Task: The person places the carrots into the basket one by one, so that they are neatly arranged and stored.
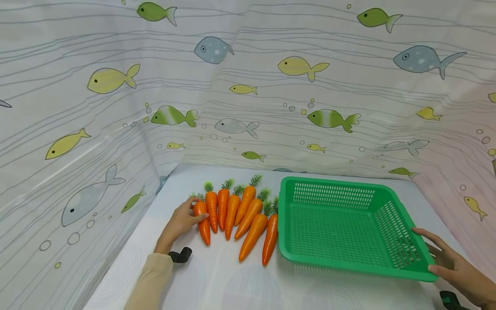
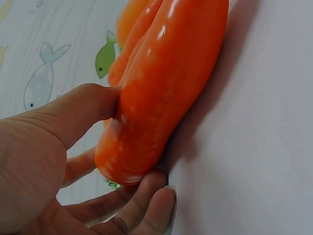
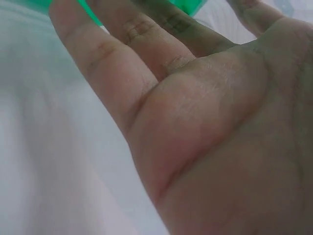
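In the head view my left hand grips the leftmost carrot, near its thick end. The left wrist view shows the thumb on one side of this orange carrot and the fingertips by its blunt end, close to the table. Several more carrots with green tops, one of them a long carrot, lie in a loose row to its right. My right hand holds the right rim of a green plastic basket, thumb near the front corner. Some right fingers are partly hidden behind the rim.
The basket stands on a white table, just right of the carrots. Fish-patterned sheeting rises behind the table and along both sides. A black wrist device sits on the left wrist, with a similar device by the right.
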Action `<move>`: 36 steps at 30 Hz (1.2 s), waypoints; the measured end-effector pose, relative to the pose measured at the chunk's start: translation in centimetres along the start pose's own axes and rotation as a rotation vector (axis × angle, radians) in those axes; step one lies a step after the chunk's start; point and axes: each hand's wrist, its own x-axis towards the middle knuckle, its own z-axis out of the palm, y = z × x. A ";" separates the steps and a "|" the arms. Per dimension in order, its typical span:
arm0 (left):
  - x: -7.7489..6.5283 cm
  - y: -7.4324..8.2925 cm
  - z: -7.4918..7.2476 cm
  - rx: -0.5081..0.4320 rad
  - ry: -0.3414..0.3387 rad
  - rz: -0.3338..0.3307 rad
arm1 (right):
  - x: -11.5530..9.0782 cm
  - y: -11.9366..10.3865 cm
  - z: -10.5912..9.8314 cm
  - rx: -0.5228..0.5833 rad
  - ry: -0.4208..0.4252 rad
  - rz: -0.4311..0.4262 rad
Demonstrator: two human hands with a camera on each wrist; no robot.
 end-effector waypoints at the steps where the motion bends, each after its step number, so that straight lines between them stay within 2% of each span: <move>1: 0.0 0.1 0.0 0.001 -0.001 0.003 | -0.1 -0.1 0.0 -0.011 0.001 -0.018; 6: -0.3 0.3 -0.2 -0.007 0.009 0.002 | -0.1 -0.8 0.1 -0.039 0.000 -0.085; 14: -0.4 -0.5 -0.2 0.001 0.019 -0.002 | 0.0 -0.9 0.9 0.020 0.044 -0.042; 24: -0.2 -0.7 -0.4 -0.006 0.017 0.001 | -0.1 -1.5 1.0 0.084 0.003 -0.106; 29: -0.2 -0.8 -0.3 -0.023 0.007 -0.003 | -0.2 -1.2 0.6 0.052 0.016 -0.026; 36: 0.0 -0.8 -0.3 -0.018 0.003 0.007 | -1.0 -0.7 0.5 0.091 -0.014 0.045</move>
